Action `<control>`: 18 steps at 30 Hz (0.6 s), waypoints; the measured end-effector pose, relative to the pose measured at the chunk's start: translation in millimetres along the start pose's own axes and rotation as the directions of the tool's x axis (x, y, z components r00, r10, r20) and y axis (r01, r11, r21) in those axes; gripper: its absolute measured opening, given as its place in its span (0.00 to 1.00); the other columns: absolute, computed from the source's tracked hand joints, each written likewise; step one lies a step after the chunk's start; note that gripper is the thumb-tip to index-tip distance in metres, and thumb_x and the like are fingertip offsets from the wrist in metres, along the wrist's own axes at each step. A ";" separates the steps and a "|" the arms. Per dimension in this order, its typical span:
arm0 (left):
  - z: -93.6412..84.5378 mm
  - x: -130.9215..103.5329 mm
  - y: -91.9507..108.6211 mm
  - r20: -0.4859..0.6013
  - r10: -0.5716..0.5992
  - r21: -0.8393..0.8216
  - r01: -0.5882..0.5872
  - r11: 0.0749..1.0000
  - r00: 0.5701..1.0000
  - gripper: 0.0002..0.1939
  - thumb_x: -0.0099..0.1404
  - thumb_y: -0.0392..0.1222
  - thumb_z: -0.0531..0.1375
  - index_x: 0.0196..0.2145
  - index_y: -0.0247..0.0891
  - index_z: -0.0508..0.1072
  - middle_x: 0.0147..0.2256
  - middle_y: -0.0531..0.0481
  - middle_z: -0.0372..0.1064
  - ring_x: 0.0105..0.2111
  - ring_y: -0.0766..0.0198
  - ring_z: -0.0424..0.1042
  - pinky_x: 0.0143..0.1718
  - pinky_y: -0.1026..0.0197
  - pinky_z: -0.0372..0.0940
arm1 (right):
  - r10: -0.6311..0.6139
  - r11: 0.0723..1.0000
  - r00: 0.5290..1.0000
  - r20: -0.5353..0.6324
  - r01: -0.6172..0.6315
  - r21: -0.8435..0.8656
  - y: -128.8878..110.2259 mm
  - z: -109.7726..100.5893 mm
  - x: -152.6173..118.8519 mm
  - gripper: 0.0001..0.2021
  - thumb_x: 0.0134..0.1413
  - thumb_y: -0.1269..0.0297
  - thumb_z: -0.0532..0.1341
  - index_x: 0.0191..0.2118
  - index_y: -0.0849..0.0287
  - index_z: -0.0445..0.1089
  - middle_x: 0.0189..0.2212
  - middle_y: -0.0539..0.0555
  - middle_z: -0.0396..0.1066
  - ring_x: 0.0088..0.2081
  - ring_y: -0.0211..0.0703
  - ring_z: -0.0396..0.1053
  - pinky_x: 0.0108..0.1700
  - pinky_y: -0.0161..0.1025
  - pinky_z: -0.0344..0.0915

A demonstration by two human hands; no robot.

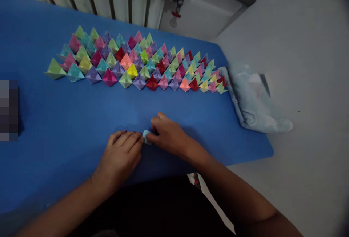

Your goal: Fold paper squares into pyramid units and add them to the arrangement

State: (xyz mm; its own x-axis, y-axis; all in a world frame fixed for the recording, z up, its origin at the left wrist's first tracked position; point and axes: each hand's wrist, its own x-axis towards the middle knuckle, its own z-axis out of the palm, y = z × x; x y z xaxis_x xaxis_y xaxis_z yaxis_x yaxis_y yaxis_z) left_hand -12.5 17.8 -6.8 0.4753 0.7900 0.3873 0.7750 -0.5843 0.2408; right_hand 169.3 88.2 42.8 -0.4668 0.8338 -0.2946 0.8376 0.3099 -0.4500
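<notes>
A small light blue piece of folded paper (146,137) lies on the blue table between my two hands. My left hand (123,154) rests at its left side, with its fingers pressed together and their tips at the paper's edge. From the right, my right hand (167,135) has its fingers curled and its thumb on the paper. Beyond the hands, several rows of folded paper boats (126,79) in green, blue, purple, pink, red and yellow stand close together on the table.
The blue table (81,117) has its right edge near a folded light blue cloth (245,102). Behind the table are a white radiator (120,0) and a pipe with a red valve (176,14). A blurred block (8,110) covers the left edge.
</notes>
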 end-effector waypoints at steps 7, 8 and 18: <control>-11.1 77.1 -35.7 0.422 -0.016 -0.278 0.146 0.949 0.907 0.09 0.64 0.38 0.55 0.35 0.40 0.76 0.34 0.51 0.72 0.33 0.63 0.73 0.35 0.62 0.64 | -0.070 0.997 0.969 -0.238 0.061 -0.042 9.9 22.7 -13.0 0.06 0.58 0.63 0.63 0.38 0.59 0.67 0.37 0.53 0.67 0.35 0.40 0.64 0.36 0.37 0.58; -10.8 85.8 -36.5 0.504 0.013 -0.260 0.137 0.956 0.864 0.08 0.63 0.38 0.56 0.33 0.40 0.76 0.33 0.52 0.71 0.33 0.63 0.72 0.35 0.62 0.64 | -0.073 0.997 0.960 -0.270 0.066 -0.033 11.4 26.5 -15.5 0.06 0.58 0.63 0.63 0.38 0.58 0.67 0.38 0.53 0.67 0.36 0.41 0.65 0.37 0.37 0.59; -26.6 95.7 -2.9 0.723 -0.187 0.092 0.176 0.980 0.665 0.08 0.57 0.33 0.56 0.33 0.37 0.75 0.37 0.47 0.70 0.31 0.63 0.69 0.34 0.61 0.61 | -0.088 0.929 0.874 -0.478 0.244 0.276 33.6 43.0 -39.2 0.05 0.56 0.74 0.59 0.34 0.56 0.63 0.36 0.52 0.67 0.36 0.40 0.66 0.39 0.37 0.64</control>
State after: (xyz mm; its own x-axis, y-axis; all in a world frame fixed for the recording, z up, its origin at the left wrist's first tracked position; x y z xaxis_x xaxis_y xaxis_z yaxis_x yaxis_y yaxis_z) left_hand 19.6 90.2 53.3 0.4723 0.7692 -0.4305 0.8814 -0.4168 0.2223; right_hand 203.6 46.2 2.9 -0.3456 0.9199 0.1851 0.5859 0.3656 -0.7232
